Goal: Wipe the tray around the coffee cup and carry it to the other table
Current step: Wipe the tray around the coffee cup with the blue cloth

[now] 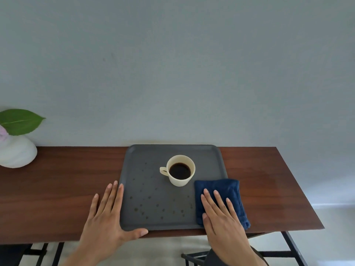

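Note:
A dark grey tray (146, 189) lies on a brown wooden table (63, 185), with several small drops spotting its left and front parts. A cream coffee cup (180, 176) full of black coffee stands near the tray's middle, handle to the left. A folded dark blue cloth (228, 189) covers the tray's front right corner. My right hand (221, 212) rests flat on the cloth, fingers spread. My left hand (109, 214) lies flat against the tray's left front corner, fingers along the left rim and thumb along the front rim.
A white vase (17, 152) with a green leaf (21, 120) stands at the table's back left. A pale wall runs right behind the table. The table's right edge (299, 189) slants toward the floor, with black metal legs (292, 246) below.

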Action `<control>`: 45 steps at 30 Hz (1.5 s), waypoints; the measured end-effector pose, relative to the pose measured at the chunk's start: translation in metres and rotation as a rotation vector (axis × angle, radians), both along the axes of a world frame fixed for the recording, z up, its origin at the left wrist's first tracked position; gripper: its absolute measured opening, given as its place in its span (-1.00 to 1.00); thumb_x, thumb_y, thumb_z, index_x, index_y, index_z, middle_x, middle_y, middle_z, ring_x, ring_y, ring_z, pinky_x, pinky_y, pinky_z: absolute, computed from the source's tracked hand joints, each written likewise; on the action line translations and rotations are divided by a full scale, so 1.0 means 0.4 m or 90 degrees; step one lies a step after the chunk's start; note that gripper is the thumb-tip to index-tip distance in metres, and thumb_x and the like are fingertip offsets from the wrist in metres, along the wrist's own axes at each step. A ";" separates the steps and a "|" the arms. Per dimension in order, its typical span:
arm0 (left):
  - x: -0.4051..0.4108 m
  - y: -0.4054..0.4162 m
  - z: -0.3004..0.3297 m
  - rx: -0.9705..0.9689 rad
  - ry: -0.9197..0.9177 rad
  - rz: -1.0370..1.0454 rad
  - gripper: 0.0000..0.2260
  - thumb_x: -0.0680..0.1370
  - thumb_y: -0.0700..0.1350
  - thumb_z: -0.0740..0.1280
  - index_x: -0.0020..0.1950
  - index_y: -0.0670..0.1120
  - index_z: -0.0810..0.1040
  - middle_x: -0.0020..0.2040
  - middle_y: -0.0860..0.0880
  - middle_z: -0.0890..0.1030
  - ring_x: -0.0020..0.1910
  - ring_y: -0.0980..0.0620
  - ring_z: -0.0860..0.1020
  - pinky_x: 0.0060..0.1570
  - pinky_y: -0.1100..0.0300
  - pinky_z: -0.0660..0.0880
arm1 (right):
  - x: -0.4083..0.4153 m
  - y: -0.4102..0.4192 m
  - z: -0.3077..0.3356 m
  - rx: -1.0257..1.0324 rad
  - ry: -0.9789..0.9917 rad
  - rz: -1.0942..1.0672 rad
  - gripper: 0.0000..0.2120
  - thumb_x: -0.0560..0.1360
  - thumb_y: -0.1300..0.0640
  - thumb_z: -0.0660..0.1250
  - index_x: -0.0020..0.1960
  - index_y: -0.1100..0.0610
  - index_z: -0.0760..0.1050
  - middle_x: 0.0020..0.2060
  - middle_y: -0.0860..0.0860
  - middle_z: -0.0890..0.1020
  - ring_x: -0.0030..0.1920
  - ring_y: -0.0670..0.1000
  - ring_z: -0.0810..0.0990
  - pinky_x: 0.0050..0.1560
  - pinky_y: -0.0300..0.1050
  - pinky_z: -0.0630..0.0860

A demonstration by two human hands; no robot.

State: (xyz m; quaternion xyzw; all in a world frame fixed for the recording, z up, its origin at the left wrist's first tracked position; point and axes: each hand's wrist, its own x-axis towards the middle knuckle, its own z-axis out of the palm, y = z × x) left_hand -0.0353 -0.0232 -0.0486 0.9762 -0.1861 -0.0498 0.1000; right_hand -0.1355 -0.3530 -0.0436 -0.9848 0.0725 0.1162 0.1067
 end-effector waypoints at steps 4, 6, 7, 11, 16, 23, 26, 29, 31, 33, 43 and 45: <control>0.001 0.001 -0.004 0.004 0.001 -0.003 0.28 0.23 0.74 0.08 0.65 -0.10 -0.18 0.67 -0.05 -0.13 0.63 0.01 -0.19 0.60 -0.19 -0.09 | -0.004 0.032 0.011 0.023 -0.019 -0.023 -0.44 0.74 -0.12 -0.16 0.67 -0.07 -0.27 0.63 -0.24 -0.28 0.61 -0.08 -0.42 0.56 -0.07 -0.48; 0.002 0.001 -0.005 0.001 0.001 -0.002 0.29 0.22 0.74 0.08 0.65 -0.10 -0.16 0.67 -0.06 -0.11 0.64 0.01 -0.18 0.59 -0.19 -0.08 | -0.004 0.055 0.016 0.039 -0.019 -0.033 -0.44 0.74 -0.10 -0.14 0.69 -0.06 -0.20 0.64 -0.23 -0.25 0.61 -0.07 -0.40 0.60 -0.02 -0.40; 0.002 0.000 -0.005 0.003 0.003 -0.001 0.29 0.22 0.74 0.08 0.65 -0.10 -0.15 0.67 -0.07 -0.11 0.64 0.00 -0.18 0.59 -0.20 -0.08 | -0.003 0.069 0.018 0.046 -0.017 -0.038 -0.44 0.74 -0.10 -0.15 0.70 -0.06 -0.20 0.65 -0.23 -0.24 0.61 -0.07 -0.40 0.60 -0.02 -0.40; 0.005 0.002 -0.007 0.007 0.012 0.000 0.30 0.21 0.75 0.07 0.64 -0.11 -0.16 0.66 -0.09 -0.11 0.64 -0.04 -0.17 0.59 -0.22 -0.07 | 0.005 0.138 0.017 0.075 -0.012 -0.038 -0.44 0.74 -0.10 -0.15 0.70 -0.06 -0.19 0.65 -0.23 -0.24 0.61 -0.06 -0.42 0.51 -0.09 -0.54; 0.013 0.003 -0.017 0.010 0.020 0.004 0.32 0.18 0.76 0.05 0.64 -0.08 -0.22 0.66 -0.08 -0.15 0.63 -0.05 -0.20 0.59 -0.23 -0.08 | 0.014 0.226 0.016 0.081 -0.015 -0.012 -0.43 0.73 -0.12 -0.16 0.70 -0.06 -0.17 0.65 -0.22 -0.24 0.61 -0.04 -0.44 0.43 -0.12 -0.61; 0.015 0.010 -0.019 -0.002 0.028 -0.016 0.37 0.14 0.77 0.10 0.63 -0.12 -0.18 0.66 -0.13 -0.13 0.63 -0.09 -0.18 0.58 -0.24 -0.11 | 0.043 0.330 0.027 0.109 -0.006 0.036 -0.43 0.73 -0.08 -0.13 0.71 -0.03 -0.13 0.65 -0.20 -0.24 0.63 0.02 -0.41 0.47 -0.04 -0.60; 0.013 0.007 -0.013 0.006 0.031 -0.014 0.37 0.14 0.77 0.08 0.63 -0.14 -0.16 0.65 -0.13 -0.15 0.63 -0.08 -0.20 0.58 -0.20 -0.17 | 0.062 0.366 0.034 0.108 0.012 0.064 -0.43 0.74 -0.06 -0.11 0.71 0.00 -0.13 0.68 -0.14 -0.20 0.63 0.05 -0.41 0.52 0.04 -0.55; 0.013 0.007 -0.010 0.019 0.030 -0.007 0.33 0.18 0.77 0.01 0.63 -0.13 -0.22 0.65 -0.11 -0.21 0.62 -0.07 -0.25 0.57 -0.17 -0.21 | 0.080 0.386 0.044 0.089 0.035 0.090 -0.44 0.75 -0.06 -0.10 0.71 0.02 -0.13 0.69 -0.11 -0.19 0.63 0.07 -0.40 0.55 0.11 -0.45; 0.013 0.008 -0.008 0.036 0.032 -0.006 0.32 0.17 0.77 -0.05 0.61 -0.11 -0.32 0.63 -0.10 -0.31 0.60 -0.05 -0.35 0.57 -0.16 -0.26 | 0.076 0.382 0.052 0.108 0.023 0.098 -0.43 0.74 -0.09 -0.10 0.71 0.00 -0.10 0.69 -0.12 -0.16 0.64 0.03 -0.37 0.56 0.09 -0.46; 0.015 0.007 -0.002 0.036 0.022 -0.023 0.35 0.17 0.77 0.01 0.63 -0.15 -0.20 0.65 -0.15 -0.20 0.62 -0.12 -0.23 0.55 -0.17 -0.19 | 0.056 0.358 0.066 0.148 -0.066 0.096 -0.45 0.73 -0.12 -0.05 0.69 -0.02 0.10 0.69 -0.15 0.04 0.67 -0.04 -0.17 0.61 0.06 -0.33; -0.071 -0.093 0.048 -0.038 -0.097 -0.268 -0.01 0.47 0.56 0.18 0.66 -0.10 0.08 0.68 -0.09 0.02 0.64 -0.12 0.02 0.49 -0.21 0.05 | 0.036 -0.168 0.051 0.128 -0.304 -0.178 -0.49 0.73 -0.20 0.02 0.58 -0.03 0.36 0.60 -0.09 0.33 0.63 -0.04 0.16 0.61 0.22 0.17; -0.081 -0.147 0.046 -0.023 -0.108 -0.312 -0.05 0.50 0.55 0.14 0.65 -0.10 0.13 0.68 -0.09 0.05 0.64 -0.11 0.03 0.49 -0.20 0.07 | 0.071 -0.243 0.024 0.107 -0.235 -0.155 -0.47 0.73 -0.21 -0.03 0.66 -0.08 0.20 0.67 -0.12 0.17 0.67 -0.07 -0.03 0.65 0.22 0.01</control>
